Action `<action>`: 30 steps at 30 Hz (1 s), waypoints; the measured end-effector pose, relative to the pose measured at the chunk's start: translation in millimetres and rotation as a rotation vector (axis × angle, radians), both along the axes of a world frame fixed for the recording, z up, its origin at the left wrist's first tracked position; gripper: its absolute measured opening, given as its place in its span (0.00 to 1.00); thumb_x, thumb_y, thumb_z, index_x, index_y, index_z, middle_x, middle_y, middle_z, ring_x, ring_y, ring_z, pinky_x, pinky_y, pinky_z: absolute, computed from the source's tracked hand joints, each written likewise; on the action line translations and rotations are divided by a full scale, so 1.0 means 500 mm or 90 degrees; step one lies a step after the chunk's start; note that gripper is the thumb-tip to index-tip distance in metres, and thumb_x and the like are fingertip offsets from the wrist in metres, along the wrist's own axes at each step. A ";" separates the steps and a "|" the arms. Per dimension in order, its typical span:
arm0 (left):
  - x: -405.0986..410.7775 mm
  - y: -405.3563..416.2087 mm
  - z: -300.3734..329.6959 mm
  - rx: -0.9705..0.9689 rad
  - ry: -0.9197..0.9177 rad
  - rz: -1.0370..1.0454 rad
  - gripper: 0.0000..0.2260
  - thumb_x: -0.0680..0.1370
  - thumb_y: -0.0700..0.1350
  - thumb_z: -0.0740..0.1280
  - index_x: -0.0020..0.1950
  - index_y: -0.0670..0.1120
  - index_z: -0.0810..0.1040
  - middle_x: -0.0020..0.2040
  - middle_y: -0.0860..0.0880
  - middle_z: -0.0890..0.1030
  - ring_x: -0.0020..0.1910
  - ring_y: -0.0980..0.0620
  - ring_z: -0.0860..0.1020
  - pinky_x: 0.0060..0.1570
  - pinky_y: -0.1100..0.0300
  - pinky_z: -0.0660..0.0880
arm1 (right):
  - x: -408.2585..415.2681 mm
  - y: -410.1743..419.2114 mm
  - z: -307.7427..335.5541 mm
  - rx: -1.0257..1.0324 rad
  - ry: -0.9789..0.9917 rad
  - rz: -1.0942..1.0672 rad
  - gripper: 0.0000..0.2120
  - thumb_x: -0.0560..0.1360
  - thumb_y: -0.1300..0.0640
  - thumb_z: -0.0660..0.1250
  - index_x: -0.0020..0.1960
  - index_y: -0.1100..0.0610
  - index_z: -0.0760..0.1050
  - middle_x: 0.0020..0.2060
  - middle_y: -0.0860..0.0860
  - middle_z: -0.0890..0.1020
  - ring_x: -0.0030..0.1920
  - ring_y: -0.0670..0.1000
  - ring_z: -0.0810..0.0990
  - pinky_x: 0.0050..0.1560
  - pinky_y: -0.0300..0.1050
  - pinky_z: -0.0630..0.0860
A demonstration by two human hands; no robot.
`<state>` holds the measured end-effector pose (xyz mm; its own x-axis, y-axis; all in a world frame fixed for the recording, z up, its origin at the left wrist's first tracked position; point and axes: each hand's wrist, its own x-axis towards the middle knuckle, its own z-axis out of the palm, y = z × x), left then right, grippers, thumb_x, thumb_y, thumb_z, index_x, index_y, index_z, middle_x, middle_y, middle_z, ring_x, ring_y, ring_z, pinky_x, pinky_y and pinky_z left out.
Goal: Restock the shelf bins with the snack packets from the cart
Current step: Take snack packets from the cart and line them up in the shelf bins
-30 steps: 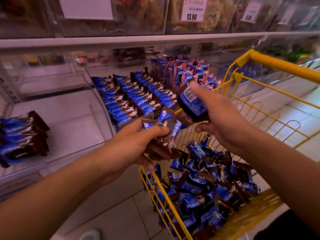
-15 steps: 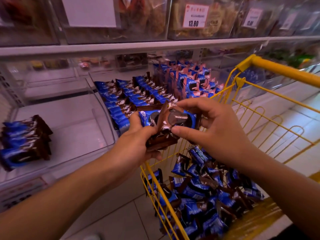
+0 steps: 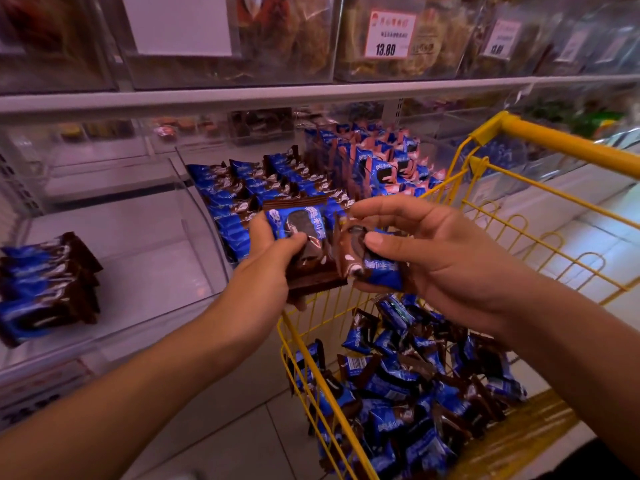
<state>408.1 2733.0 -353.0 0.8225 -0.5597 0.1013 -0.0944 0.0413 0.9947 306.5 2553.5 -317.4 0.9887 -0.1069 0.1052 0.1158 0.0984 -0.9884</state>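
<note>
My left hand (image 3: 266, 268) grips a small stack of blue-and-brown snack packets (image 3: 304, 237) above the yellow cart's rim. Just to its right, my right hand (image 3: 433, 258) pinches one more packet (image 3: 374, 268) between thumb and fingers, its edge touching the stack. Below both hands the yellow wire cart (image 3: 540, 244) holds a loose pile of the same packets (image 3: 415, 386). Behind the hands, a clear shelf bin holds neat rows of blue packets (image 3: 263, 188).
A clear bin (image 3: 145, 244) at the left holds only a short stack of packets (image 3: 45, 285) at its left end. Pink-and-blue packets (image 3: 388, 161) fill the bin further right. The upper shelf (image 3: 311, 93) carries clear boxes with price tags. Tiled floor lies below.
My right hand brought its packet down and leftwards to the stack in my left hand. The left hand's stack rose slightly and now faces the camera.
</note>
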 end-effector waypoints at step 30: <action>-0.021 0.046 0.057 -0.059 -0.124 -0.058 0.17 0.68 0.49 0.68 0.52 0.58 0.63 0.57 0.49 0.80 0.60 0.49 0.78 0.59 0.48 0.77 | 0.029 0.125 0.001 -0.067 -0.046 0.073 0.27 0.74 0.46 0.71 0.69 0.53 0.70 0.63 0.54 0.81 0.65 0.53 0.78 0.64 0.51 0.77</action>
